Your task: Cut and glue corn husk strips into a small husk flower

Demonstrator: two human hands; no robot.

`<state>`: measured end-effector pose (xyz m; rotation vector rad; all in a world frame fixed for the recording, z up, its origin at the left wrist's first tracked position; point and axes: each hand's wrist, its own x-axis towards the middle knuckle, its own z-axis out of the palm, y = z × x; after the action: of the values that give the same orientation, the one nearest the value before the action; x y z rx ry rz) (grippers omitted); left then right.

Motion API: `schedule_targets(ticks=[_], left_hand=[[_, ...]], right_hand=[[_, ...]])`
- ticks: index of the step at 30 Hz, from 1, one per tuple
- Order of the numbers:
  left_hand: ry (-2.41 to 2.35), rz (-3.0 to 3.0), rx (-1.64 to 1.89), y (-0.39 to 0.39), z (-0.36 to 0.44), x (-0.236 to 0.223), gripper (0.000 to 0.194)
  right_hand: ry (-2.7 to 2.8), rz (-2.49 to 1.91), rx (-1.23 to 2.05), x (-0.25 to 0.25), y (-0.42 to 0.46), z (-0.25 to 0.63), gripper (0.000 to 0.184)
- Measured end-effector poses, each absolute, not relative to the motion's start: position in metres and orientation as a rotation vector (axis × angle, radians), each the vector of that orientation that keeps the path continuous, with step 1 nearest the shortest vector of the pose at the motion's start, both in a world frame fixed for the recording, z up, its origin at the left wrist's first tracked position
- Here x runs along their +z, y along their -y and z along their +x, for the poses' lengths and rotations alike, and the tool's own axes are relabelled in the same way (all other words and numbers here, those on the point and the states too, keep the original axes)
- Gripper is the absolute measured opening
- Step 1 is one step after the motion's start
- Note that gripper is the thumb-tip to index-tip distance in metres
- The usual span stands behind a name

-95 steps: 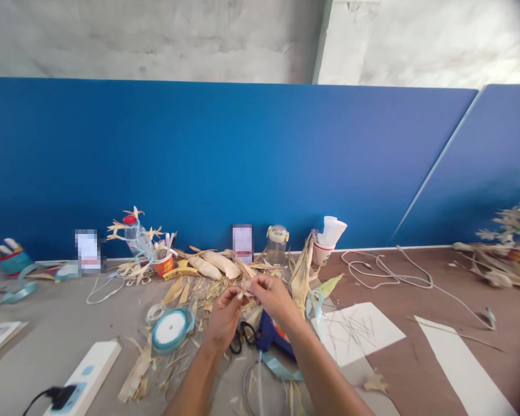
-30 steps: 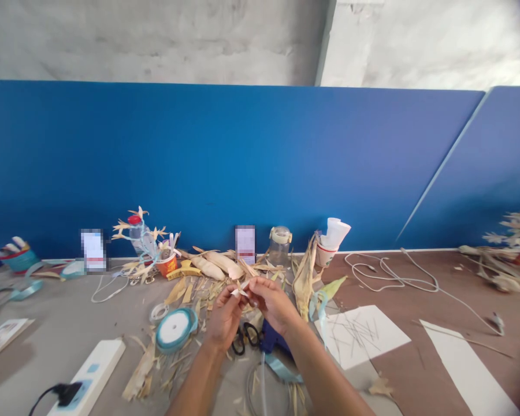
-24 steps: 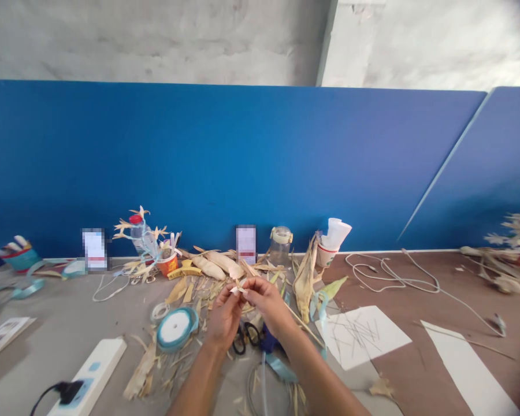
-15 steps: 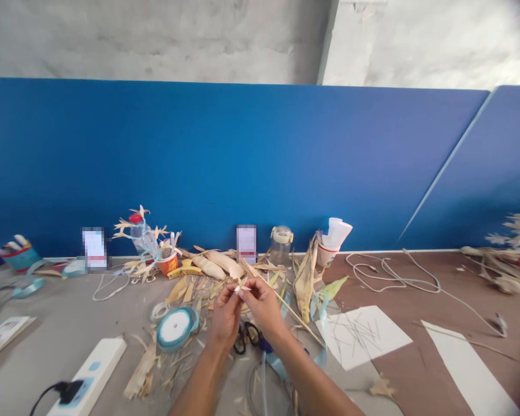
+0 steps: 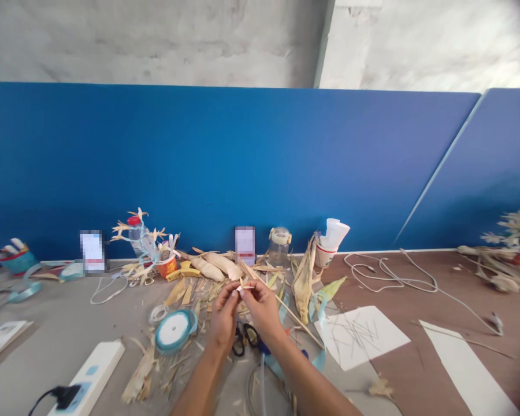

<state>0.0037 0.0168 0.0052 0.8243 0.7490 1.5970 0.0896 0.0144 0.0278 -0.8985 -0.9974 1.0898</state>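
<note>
Both hands meet above the middle of the desk. My left hand (image 5: 224,316) and my right hand (image 5: 260,305) pinch a small pale corn-husk piece (image 5: 243,287) between thumbs and fingertips. Its pointed tips stick up like petals, and the fingers hide much of it. Black-handled scissors (image 5: 245,337) lie under the wrists. Left of my left hand is a spool of blue ribbon (image 5: 173,330), with a roll of white tape (image 5: 158,314) just behind it. Dried corn husks (image 5: 216,265) lie beyond the fingers.
A power strip (image 5: 89,378) stands front left. Along the blue partition (image 5: 225,162) are a phone (image 5: 245,245), a clear bottle (image 5: 279,245), and a paper cup (image 5: 325,255). White paper with thin wires (image 5: 359,338) lies right, near white cables (image 5: 394,276).
The husk piece has turned slightly between my fingers, and more of its upright tip shows. My hands stay almost in place while the view shifts a little.
</note>
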Motion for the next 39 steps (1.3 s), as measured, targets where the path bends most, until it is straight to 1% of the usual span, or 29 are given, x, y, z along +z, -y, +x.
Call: schedule_targets(ticks=[3, 8, 13, 21, 23, 24, 26, 27, 32, 37, 39], left_hand=[[-0.696, 0.797, 1.555, -0.019, 0.001, 0.003, 0.026], [-0.782, 0.796, 1.524, -0.023, -0.002, -0.004, 0.032], [-0.797, 0.793, 1.530, -0.024, -0.002, -0.004, 0.030], [-0.705, 0.681, 1.544, -0.020, -0.001, 0.010, 0.027], [-0.676, 0.676, 1.525, -0.019, -0.001, 0.013, 0.025], [-0.662, 0.676, 1.515, -0.019, -0.002, 0.014, 0.024], [-0.639, 0.677, 1.498, -0.018, -0.002, 0.015, 0.022], [-0.635, 0.679, 1.487, -0.018, -0.002, 0.015, 0.021], [-0.667, 0.740, 1.432, -0.017, -0.001, 0.013, 0.019], [-0.687, 0.823, 1.413, -0.018, 0.001, 0.007, 0.021], [-0.685, 0.853, 1.409, -0.019, 0.001, 0.005, 0.021]], right_hand=[[0.996, -0.892, 1.111, 0.028, -0.016, 0.090, 0.008], [1.023, -0.936, 1.095, 0.025, -0.017, 0.092, 0.008], [1.072, -0.974, 1.045, 0.024, -0.018, 0.093, 0.007], [1.228, -1.137, 0.974, 0.031, -0.017, 0.100, 0.010], [1.298, -1.130, 1.022, 0.034, -0.019, 0.107, 0.013], [1.331, -1.105, 1.075, 0.037, -0.020, 0.111, 0.012], [1.368, -1.011, 1.226, 0.043, -0.021, 0.121, 0.005], [1.340, -1.001, 1.250, 0.047, -0.021, 0.126, 0.007], [1.279, -0.996, 1.227, 0.061, -0.017, 0.133, 0.016], [1.303, -1.074, 1.156, 0.061, -0.014, 0.120, 0.010], [1.317, -1.133, 1.102, 0.060, -0.014, 0.117, 0.012]])
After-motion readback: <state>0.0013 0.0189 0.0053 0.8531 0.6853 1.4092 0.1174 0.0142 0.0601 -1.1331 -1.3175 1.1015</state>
